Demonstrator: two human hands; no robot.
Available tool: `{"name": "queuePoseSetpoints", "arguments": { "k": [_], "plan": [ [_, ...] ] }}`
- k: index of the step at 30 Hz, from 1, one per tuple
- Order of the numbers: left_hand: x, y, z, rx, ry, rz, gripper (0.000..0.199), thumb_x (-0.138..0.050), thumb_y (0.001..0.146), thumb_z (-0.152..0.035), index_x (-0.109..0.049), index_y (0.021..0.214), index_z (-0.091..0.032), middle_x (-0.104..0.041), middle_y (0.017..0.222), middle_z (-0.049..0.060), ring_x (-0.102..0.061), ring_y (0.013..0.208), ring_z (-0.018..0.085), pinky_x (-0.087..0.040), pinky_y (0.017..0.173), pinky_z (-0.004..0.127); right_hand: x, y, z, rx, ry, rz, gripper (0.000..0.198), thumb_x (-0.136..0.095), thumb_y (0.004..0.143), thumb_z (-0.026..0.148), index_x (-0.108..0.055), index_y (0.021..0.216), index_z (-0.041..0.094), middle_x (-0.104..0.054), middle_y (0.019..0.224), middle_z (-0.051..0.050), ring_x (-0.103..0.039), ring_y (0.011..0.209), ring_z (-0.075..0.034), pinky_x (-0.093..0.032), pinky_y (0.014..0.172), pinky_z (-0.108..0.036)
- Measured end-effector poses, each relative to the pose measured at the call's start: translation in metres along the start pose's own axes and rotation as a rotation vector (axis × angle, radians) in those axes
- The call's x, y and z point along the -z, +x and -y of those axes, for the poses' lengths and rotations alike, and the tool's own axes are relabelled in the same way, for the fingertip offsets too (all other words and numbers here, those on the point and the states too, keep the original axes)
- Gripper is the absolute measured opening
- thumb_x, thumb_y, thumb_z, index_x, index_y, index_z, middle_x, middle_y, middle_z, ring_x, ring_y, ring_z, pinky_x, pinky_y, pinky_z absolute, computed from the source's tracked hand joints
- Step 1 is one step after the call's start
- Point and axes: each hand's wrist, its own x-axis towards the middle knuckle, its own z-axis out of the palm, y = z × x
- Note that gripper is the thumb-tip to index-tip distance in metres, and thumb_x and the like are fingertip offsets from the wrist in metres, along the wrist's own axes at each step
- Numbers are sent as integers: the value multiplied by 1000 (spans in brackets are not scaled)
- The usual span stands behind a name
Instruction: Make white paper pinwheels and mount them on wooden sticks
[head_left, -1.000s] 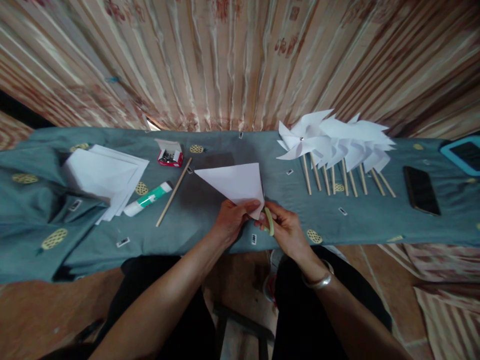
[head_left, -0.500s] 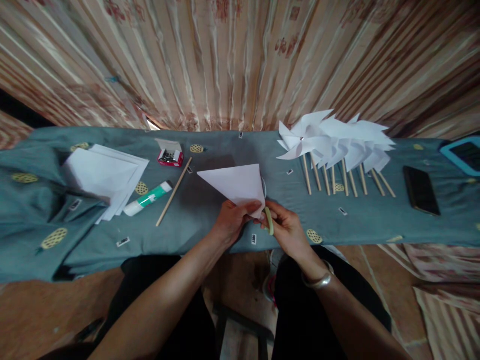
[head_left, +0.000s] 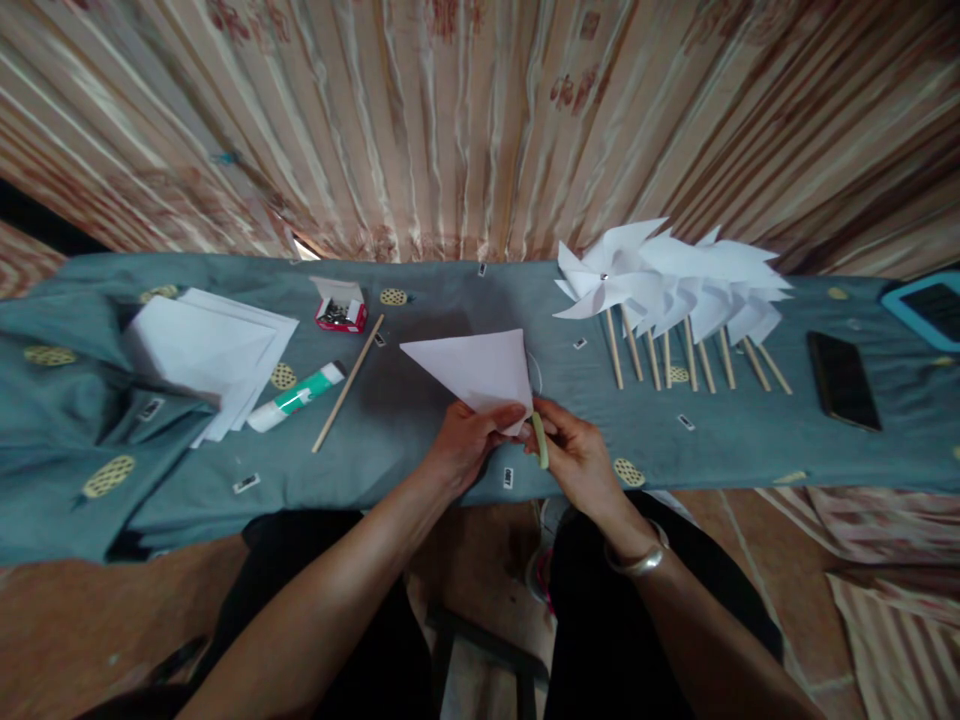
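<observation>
A folded white paper (head_left: 476, 368), triangular in outline, is pinched near its lower corner by my left hand (head_left: 471, 440), thumb on top. My right hand (head_left: 576, 450) is closed on scissors (head_left: 540, 440) with a pale green handle. The scissors sit at the paper's lower right edge; their blades are mostly hidden by the paper and my fingers. Beside the right edge curves a thin white strip (head_left: 536, 372); whether it still joins the paper I cannot tell. Both hands are close together above the cloth-covered table.
White paper pinwheels (head_left: 637, 275) on wooden sticks lie in a row at right, near a phone (head_left: 844, 380) and a blue-framed device (head_left: 926, 308). To the left are a wooden stick (head_left: 349, 385), a glue stick (head_left: 296, 398), a red box of pins (head_left: 341, 312) and paper sheets (head_left: 206, 345).
The paper has shifted slightly to the right in my left hand. The thin white strip stands out farther from the paper's right edge.
</observation>
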Motion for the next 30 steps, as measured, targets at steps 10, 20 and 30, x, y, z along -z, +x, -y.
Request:
{"name": "queuePoseSetpoints", "arguments": {
  "k": [10,20,30],
  "plan": [
    [2,2,3,-10,22,4,23,-84,52,-27,-68,61,-13,-65,58,3,-56,51,12,-44,51,25,-3,0,5,17,11,-8,36,-60,87,43,-68,112,18,-71,74,-1,-62,64,-16,-46,60,-25],
    [0,-1,-1,8,-11,-34,29,-86,47,-24,-67,65,-13,-65,60,1,-56,52,11,-43,53,25,-2,0,0,-6,19,22,39,-59,88,47,-67,116,21,-63,63,2,-53,55,-14,-45,56,-25],
    [-4,-6,-2,80,-76,-86,33,-87,42,-17,-72,72,-13,-73,72,3,-66,65,15,-53,68,29,2,0,3,-8,41,37,42,-62,85,51,-67,113,20,-65,69,1,-54,60,-14,-46,57,-24]
  ]
}}
